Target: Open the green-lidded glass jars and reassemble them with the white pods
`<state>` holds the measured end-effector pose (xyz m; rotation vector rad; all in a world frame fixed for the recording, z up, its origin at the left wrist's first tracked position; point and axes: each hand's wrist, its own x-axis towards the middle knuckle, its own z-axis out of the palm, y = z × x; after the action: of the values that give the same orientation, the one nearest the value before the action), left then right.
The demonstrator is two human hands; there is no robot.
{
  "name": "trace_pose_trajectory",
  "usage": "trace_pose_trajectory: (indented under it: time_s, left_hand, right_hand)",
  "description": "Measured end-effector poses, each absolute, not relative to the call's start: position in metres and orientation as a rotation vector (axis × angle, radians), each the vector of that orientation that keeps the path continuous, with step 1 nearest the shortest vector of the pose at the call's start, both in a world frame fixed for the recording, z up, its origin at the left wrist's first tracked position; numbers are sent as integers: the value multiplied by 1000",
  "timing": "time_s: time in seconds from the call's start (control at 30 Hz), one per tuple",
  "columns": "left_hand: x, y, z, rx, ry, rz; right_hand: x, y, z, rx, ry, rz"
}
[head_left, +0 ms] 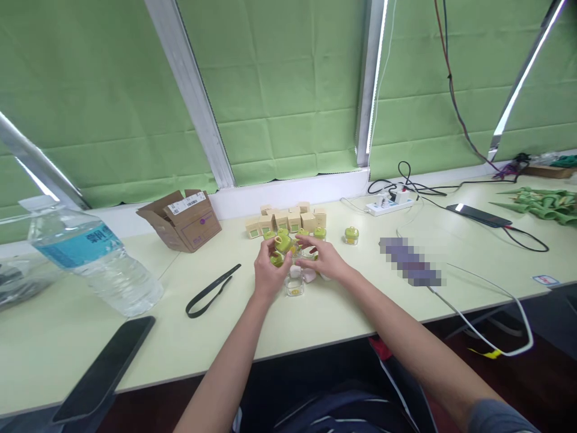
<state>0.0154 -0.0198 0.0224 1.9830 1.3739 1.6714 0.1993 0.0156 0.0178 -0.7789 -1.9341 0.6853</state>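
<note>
My left hand (267, 272) is closed around a small green-lidded jar (282, 243), held just above the pale table (342, 307). My right hand (321, 257) reaches in beside it, fingers curled over the cluster of little jars, touching them. A clear jar without a lid (294, 287) stands just below my hands. More green-capped jars (320, 233) stand behind, one jar (351, 235) apart to the right. A row of small tan boxes (286, 219) lines up further back.
An open cardboard carton (183, 220) sits back left, a water bottle (92, 258) lies far left, a dark phone (106, 367) at the front edge. A black strap (211, 291), power strip (390, 204), cables and another phone (478, 214) lie around.
</note>
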Motion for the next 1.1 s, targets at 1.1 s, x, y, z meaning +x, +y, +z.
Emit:
trace_pose_trajectory:
  time_s: [1.1]
  left_hand:
    - [15, -17, 18, 2245, 1450, 1330]
  right_hand:
    - [202, 7, 28, -714, -2030, 718]
